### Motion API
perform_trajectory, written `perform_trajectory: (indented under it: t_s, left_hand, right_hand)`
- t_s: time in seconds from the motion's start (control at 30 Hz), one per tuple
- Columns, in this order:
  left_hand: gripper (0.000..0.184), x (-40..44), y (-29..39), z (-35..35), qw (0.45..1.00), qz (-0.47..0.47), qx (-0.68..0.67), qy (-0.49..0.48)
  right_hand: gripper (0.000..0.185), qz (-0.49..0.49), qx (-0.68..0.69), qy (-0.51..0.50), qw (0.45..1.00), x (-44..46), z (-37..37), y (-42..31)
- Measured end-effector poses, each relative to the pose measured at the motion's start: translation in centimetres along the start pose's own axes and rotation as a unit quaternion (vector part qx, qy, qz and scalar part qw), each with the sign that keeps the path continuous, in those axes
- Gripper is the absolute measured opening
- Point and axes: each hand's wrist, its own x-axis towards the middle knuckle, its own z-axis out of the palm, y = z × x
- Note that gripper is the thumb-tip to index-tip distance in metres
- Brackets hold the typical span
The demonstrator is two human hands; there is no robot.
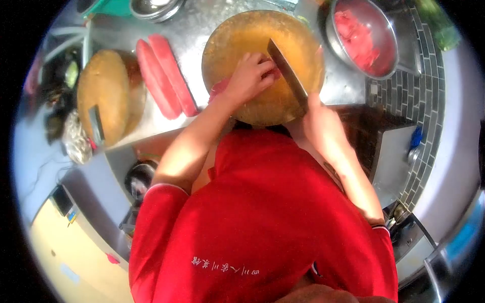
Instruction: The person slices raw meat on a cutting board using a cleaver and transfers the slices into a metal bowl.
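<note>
On a round wooden chopping board [252,30], my left hand [251,78] presses down on a piece of red meat [219,89] with its fingers bent. Part of the meat is hidden under the hand and forearm. My right hand [323,121] is wrapped round the handle of a cleaver [287,73], which is hidden in the grip. The blade points up and to the left over the board, close beside the left fingertips and the end of the meat. Two long pieces of red meat [164,76] lie side by side on the metal table, left of the board.
A metal bowl [389,45] with cut red meat stands at the right. Another round board [103,91] with a blade [96,125] on it is at the left. Metal bowls [156,9] sit at the top, near the metal table's [113,35] back.
</note>
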Motion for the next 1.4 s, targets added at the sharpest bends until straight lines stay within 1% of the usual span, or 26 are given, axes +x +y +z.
perform_trajectory:
  t_s: [0.1, 0.2, 0.3, 0.4, 0.43, 0.5, 0.53, 0.6, 0.73, 0.77, 0.87, 0.97, 1.07, 1.1, 1.17, 1.27, 1.3, 1.4]
  left_hand:
    - [0.02, 0.1, -0.3, 0.1, 0.999, -0.009, -0.007, -0.032]
    - [0.02, 0.3, 0.3, -0.5, 0.999, -0.027, -0.008, -0.029]
    - [0.019, 0.2, -0.5, 0.2, 1.0, -0.009, -0.022, -0.012]
    - [0.019, 0.1, -0.5, 0.4, 1.0, -0.012, -0.01, -0.019]
    - [0.019, 0.1, -0.4, 0.1, 1.0, -0.018, -0.011, -0.023]
    - [0.019, 0.2, -0.1, -0.4, 0.999, -0.029, -0.01, -0.03]
    - [0.019, 0.1, -0.1, -0.4, 0.999, -0.02, -0.005, -0.027]
    - [0.019, -0.1, -0.3, -0.3, 1.0, 0.004, 0.011, -0.021]
    - [0.019, 0.6, -0.2, -0.2, 1.0, -0.008, 0.003, -0.019]
    - [0.019, 0.6, 0.0, -0.4, 1.0, -0.01, 0.004, -0.016]
    - [0.018, 0.0, 0.2, -0.4, 1.0, -0.014, -0.013, -0.022]
    - [0.017, 0.2, 0.1, -0.4, 0.999, -0.015, -0.027, -0.019]
    - [0.018, 0.2, 0.1, -0.5, 0.999, -0.023, -0.024, -0.02]
    - [0.018, 0.1, 0.1, -0.5, 0.999, -0.025, -0.019, -0.022]
    - [0.018, 0.1, -0.2, -0.4, 1.0, -0.015, -0.008, -0.024]
    - [0.018, 0.3, -0.3, -0.5, 1.0, -0.011, -0.006, -0.014]
    - [0.018, 0.1, 0.0, -0.5, 1.0, -0.013, -0.013, -0.016]
    - [0.017, 0.2, 0.0, -0.8, 0.998, -0.018, 0.01, -0.055]
  right_hand:
    - [0.025, -0.006, 0.0, -0.015, 1.0, -1.3, -0.5, 0.2]
    - [0.028, -0.008, -0.007, -0.021, 1.0, -0.9, 0.2, 0.7]
    - [0.029, -0.009, -0.013, -0.029, 0.999, -0.6, 0.2, 0.6]
    - [0.03, -0.022, 0.035, -0.032, 0.999, 1.7, 1.5, 1.3]
    - [0.029, -0.013, 0.062, -0.013, 0.998, 3.5, 2.7, 1.3]
    - [0.029, -0.046, 0.051, 0.047, 0.997, 7.4, 5.3, 1.3]
    - [0.029, -0.064, 0.045, 0.079, 0.994, 8.8, 5.8, 1.4]
    - [0.03, -0.075, 0.05, 0.057, 0.994, 10.6, 4.9, 1.6]
    - [0.03, -0.051, 0.034, 0.013, 0.998, 8.8, 2.8, 1.0]
    - [0.032, -0.087, 0.03, 0.04, 0.995, 7.2, 2.5, 0.9]
    - [0.034, -0.044, 0.016, 0.003, 0.999, 2.5, 0.0, 0.2]
    - [0.035, 0.007, 0.054, -0.07, 0.996, 0.0, -0.8, 0.8]
    - [0.033, -0.03, 0.06, -0.029, 0.997, 2.7, 1.4, 1.3]
    - [0.032, -0.059, 0.061, 0.026, 0.996, 4.9, 3.1, 1.4]
    - [0.03, -0.088, 0.068, 0.079, 0.991, 9.1, 4.7, 1.1]
    - [0.031, -0.049, 0.048, 0.025, 0.997, 12.2, 4.2, -0.1]
    - [0.029, -0.054, 0.054, 0.021, 0.997, 12.3, 3.6, 0.0]
    - [0.03, -0.078, 0.05, 0.033, 0.995, 8.0, 1.6, 0.1]
